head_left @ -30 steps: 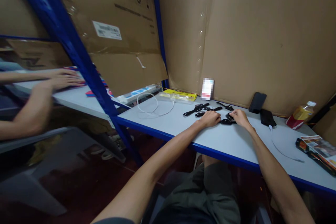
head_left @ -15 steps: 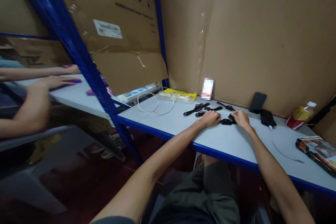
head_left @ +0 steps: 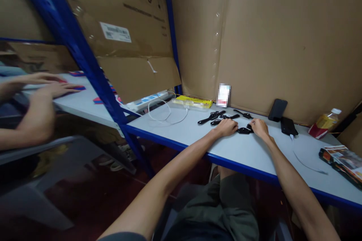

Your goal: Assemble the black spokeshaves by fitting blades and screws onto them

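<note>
Several black tools with handles [head_left: 207, 119] lie on the white table, left of and behind my left hand [head_left: 227, 127]. That hand rests palm down beside another black tool [head_left: 244, 130], its fingers bent; whether it holds anything is hidden. From the right, my right hand [head_left: 259, 127] pinches a small dark piece at the upper right of that same tool. Behind both hands lies one more thin black tool [head_left: 243, 114].
A phone [head_left: 278, 110], a black device [head_left: 288, 126] with a white cable, a bottle [head_left: 324, 123] and a packet [head_left: 343, 158] are at the right. At the left are a coiled white cable [head_left: 166, 122] and a power strip [head_left: 149, 99]. Another person's hands [head_left: 58, 88] work at a neighbouring table.
My right hand has shifted very slightly, while my left hand stays put. At the neighbouring table, the other person's far hand has drawn back to the left.
</note>
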A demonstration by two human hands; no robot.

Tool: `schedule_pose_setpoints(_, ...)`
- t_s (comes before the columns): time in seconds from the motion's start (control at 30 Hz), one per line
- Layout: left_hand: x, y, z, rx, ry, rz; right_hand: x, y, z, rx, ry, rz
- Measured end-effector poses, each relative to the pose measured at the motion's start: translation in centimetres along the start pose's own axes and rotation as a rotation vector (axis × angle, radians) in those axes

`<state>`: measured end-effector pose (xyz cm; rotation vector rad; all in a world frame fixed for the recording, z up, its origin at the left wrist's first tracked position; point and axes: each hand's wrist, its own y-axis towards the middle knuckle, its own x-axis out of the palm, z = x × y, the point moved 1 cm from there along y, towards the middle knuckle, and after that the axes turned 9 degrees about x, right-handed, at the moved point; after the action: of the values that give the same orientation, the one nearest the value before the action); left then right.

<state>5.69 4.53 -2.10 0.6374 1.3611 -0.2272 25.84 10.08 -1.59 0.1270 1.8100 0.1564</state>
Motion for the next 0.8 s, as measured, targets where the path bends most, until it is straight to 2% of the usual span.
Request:
schedule_pose_setpoints(0.5, 0.1, 0.0, -0.1, -0.002, 0.010, 0.002, 0.1, -0.1, 0.2, -0.011, -0.049, 0.010)
schedule_pose_setpoints(0.67, -0.1, -0.1, -0.2, -0.006, 0.003, -0.007, 0.4, 1.3, 1.1, 0.053, 0.179, 0.133)
schedule_pose_setpoints(0.8, -0.2, -0.1, -0.2, -0.010, 0.034, -0.021, 0.9, 3.0, 2.4, 0.174, 0.514, 0.206)
